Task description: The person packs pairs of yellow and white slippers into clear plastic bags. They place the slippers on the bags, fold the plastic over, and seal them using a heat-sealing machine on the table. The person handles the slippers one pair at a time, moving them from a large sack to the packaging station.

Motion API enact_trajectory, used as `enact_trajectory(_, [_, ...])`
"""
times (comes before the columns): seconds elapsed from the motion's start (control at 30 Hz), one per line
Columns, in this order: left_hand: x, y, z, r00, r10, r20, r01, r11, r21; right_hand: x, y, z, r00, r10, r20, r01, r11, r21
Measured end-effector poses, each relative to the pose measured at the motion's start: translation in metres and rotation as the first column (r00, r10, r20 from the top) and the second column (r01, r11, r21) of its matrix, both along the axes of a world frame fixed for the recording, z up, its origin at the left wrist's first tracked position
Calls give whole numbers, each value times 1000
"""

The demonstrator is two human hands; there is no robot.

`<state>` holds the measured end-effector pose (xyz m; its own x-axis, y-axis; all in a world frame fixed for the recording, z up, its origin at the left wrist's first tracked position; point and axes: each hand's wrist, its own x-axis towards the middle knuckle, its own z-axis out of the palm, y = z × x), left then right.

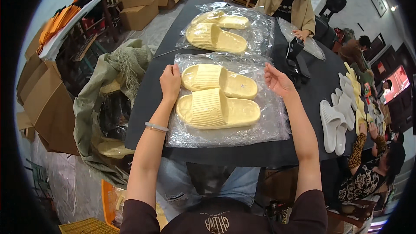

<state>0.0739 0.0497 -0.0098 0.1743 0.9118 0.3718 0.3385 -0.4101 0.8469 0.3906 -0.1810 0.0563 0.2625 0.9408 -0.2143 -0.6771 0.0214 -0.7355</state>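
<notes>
A pair of pale yellow ribbed slippers (203,109) lies side by side, toes to the left, with clear plastic bags (225,138) spread flat around and under them on the black-covered table. I cannot tell whether the pair is inside the top bag. At that bag's upper left edge, my left hand (170,82) is closed on the plastic, a pale bangle on its wrist. My right hand (278,81) pinches the plastic near the upper right edge, fingers curled. Both hands are apart from the slippers. Just beyond lies another yellow pair (206,36) on clear plastic.
Across the table (149,99), a person (292,4) rests a hand by black slippers (297,56). White slippers (333,123) line the right side, near other people. An open woven sack (93,104) with yellow slippers stands left, beside cardboard boxes (50,99). An orange crate (106,199) sits lower left.
</notes>
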Motion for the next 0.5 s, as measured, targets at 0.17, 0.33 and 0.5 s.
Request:
enact_trajectory(0.17, [0, 7, -11, 999, 30, -44, -25, 994, 105, -9, 3, 23, 997, -48, 63, 36, 983, 182])
enact_trajectory(0.33, [-2, 7, -9, 998, 37, -41, -33, 995, 94, -33, 2, 35, 993, -113, 46, 97, 962, 256])
enact_trajectory(0.5, [5, 9, -14, 998, 47, -40, -44, 995, 89, -10, -2, -13, 649, -429, 628, 333, 903, 273])
